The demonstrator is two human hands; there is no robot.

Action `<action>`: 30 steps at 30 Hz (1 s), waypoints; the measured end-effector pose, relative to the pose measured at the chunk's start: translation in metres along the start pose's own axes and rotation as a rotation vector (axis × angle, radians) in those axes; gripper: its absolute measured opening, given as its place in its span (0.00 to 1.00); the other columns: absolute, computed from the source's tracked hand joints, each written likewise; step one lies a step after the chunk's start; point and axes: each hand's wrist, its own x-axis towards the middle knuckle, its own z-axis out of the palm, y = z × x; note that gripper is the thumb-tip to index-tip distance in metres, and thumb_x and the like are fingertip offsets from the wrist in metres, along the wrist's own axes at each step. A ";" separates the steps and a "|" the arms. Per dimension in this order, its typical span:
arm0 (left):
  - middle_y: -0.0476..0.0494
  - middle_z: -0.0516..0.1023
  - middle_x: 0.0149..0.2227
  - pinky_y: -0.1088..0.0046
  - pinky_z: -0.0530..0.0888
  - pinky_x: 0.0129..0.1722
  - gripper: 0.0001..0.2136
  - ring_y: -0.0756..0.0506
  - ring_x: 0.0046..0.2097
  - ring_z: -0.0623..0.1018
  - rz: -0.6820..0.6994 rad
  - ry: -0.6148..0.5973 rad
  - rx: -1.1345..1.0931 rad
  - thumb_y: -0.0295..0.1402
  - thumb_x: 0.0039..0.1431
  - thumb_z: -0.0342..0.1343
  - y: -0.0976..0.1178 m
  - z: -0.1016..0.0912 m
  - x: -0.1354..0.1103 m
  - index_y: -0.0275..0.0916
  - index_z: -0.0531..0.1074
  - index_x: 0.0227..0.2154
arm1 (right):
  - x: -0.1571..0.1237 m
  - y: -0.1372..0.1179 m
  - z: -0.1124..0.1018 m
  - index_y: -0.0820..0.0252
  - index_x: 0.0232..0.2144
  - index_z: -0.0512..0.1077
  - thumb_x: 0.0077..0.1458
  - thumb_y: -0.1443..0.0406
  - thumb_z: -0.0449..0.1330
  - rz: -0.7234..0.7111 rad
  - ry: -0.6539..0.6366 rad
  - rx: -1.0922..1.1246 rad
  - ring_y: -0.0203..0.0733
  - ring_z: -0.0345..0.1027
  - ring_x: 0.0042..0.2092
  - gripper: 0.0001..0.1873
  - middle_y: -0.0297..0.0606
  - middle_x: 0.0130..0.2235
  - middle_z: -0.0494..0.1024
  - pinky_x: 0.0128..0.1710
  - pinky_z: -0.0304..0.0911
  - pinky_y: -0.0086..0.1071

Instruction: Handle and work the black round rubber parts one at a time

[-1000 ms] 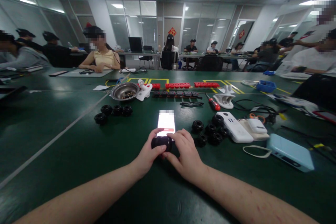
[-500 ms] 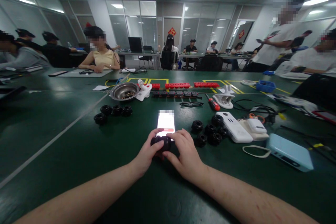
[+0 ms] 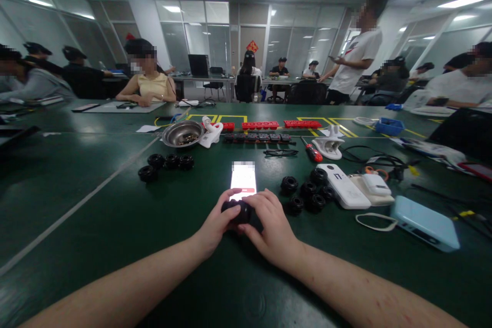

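Observation:
Between my two hands is a black, wheel-like round part, its underside hidden by fingers. My left hand is closed round its left side, thumb on the near face. From the right, my right hand grips it with curled fingers on top and the thumb low. Just beyond lies a phone with a bright screen, its near end covered by my hands. Several similar black parts lie in a cluster to the right, and another group sits to the left.
Beyond the hands are a metal bowl with small brass-coloured pieces, red trays, a black strip and a screwdriver. At right lie a white device, a light-blue box and cables. People sit across the green table.
My hands and the black part have barely moved. In the background, a standing person in a white shirt has walked to the left.

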 end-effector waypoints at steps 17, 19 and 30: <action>0.47 0.68 0.32 0.75 0.66 0.20 0.23 0.51 0.23 0.70 -0.019 0.037 0.071 0.43 0.47 0.54 0.002 0.002 0.001 0.39 0.57 0.45 | -0.001 -0.001 0.000 0.59 0.45 0.60 0.48 0.70 0.55 -0.033 0.025 0.024 0.46 0.58 0.48 0.19 0.42 0.45 0.68 0.52 0.49 0.48; 0.47 0.68 0.33 0.75 0.66 0.21 0.22 0.51 0.25 0.70 -0.016 0.029 0.063 0.39 0.47 0.55 0.002 0.002 0.000 0.40 0.58 0.45 | -0.002 -0.002 0.000 0.60 0.46 0.59 0.46 0.69 0.57 -0.006 0.031 0.015 0.48 0.57 0.48 0.22 0.43 0.45 0.67 0.52 0.49 0.49; 0.47 0.68 0.31 0.75 0.67 0.20 0.21 0.50 0.24 0.70 -0.040 0.016 0.088 0.44 0.49 0.52 -0.001 0.001 0.002 0.38 0.59 0.43 | 0.000 0.000 -0.001 0.60 0.45 0.61 0.47 0.69 0.57 -0.034 -0.002 0.017 0.46 0.58 0.48 0.20 0.42 0.46 0.68 0.53 0.48 0.47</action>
